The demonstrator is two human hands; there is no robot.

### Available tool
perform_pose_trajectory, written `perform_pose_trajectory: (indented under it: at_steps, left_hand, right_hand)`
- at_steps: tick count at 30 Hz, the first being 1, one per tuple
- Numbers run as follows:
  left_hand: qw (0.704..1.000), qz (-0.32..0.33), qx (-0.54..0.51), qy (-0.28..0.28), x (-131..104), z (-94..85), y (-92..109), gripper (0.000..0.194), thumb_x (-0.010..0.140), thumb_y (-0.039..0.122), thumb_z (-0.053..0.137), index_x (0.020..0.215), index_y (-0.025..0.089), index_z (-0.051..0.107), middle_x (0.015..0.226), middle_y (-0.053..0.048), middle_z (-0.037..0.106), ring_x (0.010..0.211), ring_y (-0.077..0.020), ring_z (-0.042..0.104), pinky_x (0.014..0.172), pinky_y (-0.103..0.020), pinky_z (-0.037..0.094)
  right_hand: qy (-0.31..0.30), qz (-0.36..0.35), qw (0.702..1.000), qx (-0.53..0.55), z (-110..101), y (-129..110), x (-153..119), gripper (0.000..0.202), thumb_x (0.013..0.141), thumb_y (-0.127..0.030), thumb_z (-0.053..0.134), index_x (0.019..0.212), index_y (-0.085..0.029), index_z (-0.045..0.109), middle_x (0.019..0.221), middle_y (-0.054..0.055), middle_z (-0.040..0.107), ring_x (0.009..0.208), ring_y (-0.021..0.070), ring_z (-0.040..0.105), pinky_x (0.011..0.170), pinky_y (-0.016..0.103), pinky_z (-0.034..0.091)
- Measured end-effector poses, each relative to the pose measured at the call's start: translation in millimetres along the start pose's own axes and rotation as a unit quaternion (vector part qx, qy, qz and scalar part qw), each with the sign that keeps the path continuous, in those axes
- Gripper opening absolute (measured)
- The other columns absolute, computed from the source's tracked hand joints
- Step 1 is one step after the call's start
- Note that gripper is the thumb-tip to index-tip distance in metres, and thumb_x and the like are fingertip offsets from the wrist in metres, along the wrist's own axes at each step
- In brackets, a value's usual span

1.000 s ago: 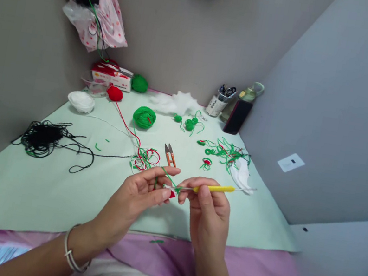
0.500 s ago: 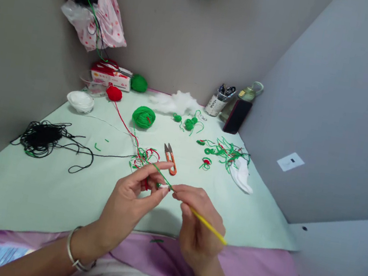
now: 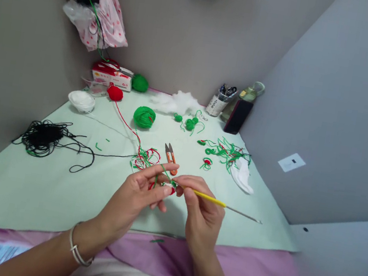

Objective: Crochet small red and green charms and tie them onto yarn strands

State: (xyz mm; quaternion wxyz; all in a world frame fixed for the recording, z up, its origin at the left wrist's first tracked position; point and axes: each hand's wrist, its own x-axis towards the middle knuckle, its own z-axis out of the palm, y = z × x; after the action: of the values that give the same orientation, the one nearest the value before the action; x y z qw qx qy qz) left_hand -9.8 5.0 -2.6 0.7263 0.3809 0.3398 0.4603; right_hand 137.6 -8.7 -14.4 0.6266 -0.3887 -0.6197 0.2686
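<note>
Between thumb and fingers, my left hand (image 3: 141, 192) pinches a small crocheted piece (image 3: 170, 186) in green, white and red. A green strand runs over its raised index finger. My right hand (image 3: 203, 209) grips a yellow-handled crochet hook (image 3: 209, 198); one end meets the piece and the other metal end points right. Just behind my fingers lie orange-handled snips (image 3: 171, 157) and a tangle of red, green and white yarn (image 3: 145, 157). Fingers partly cover the small piece.
Black yarn (image 3: 43, 135) lies at the left. Farther back are a green ball (image 3: 144, 117), a red ball (image 3: 115, 93), a white ball (image 3: 81, 101) and white stuffing (image 3: 177, 102). Green scraps (image 3: 227, 152), a phone (image 3: 239, 116) and a pen cup (image 3: 218, 103) stand or lie at the right.
The hook has swung up to lie flatter, and its far metal end now shows beyond my right hand. My left hand has shifted slightly right, with red on the piece now more visible.
</note>
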Motion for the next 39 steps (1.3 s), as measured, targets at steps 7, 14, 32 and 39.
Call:
perform_pose_trajectory:
  at_steps: [7,14,32,39]
  left_hand:
    - [0.991,-0.065,-0.119,-0.016,7.0,-5.2,-4.1,0.039,0.077,0.021,0.075,0.116,0.019,0.071,0.064,0.006,0.049,0.050,-0.0025,0.034,0.056,-0.018,0.043]
    - [0.996,-0.034,-0.087,-0.007,6.2,-5.2,-0.7,0.036,0.076,0.020,0.076,0.112,0.023,0.073,0.080,0.001,0.061,0.064,-0.0059,0.051,0.065,-0.019,0.049]
    - [0.999,0.017,0.049,0.002,-0.8,-6.8,5.3,0.032,0.082,0.029,0.072,0.113,0.024,0.072,0.086,-0.001,0.063,0.076,-0.0118,0.059,0.075,-0.025,0.050]
    - [0.979,0.121,0.147,0.072,-2.4,-5.6,1.1,0.034,0.080,0.027,0.074,0.114,0.027,0.071,0.080,0.002,0.059,0.076,-0.0109,0.053,0.073,-0.022,0.044]
  right_hand:
    - [-0.026,-0.127,0.977,-0.170,-1.6,3.6,-8.9,0.035,0.089,-0.009,0.057,0.116,-0.029,0.069,0.103,0.008,0.069,0.092,0.0202,0.064,0.077,0.036,0.054]
    - [0.012,0.015,0.999,0.041,-0.7,-1.0,3.2,0.019,0.093,-0.015,0.056,0.094,-0.024,0.073,0.087,0.004,0.069,0.076,0.0161,0.062,0.067,0.031,0.051]
    - [0.001,0.054,0.998,0.040,-6.5,-7.0,-1.7,0.023,0.099,-0.021,0.045,0.098,-0.021,0.068,0.093,0.005,0.071,0.074,0.0152,0.067,0.069,0.032,0.055]
    - [-0.059,-0.131,0.982,-0.123,-4.9,-6.3,-8.9,0.030,0.093,-0.008,0.046,0.114,-0.023,0.062,0.100,0.009,0.071,0.095,0.0217,0.067,0.076,0.039,0.056]
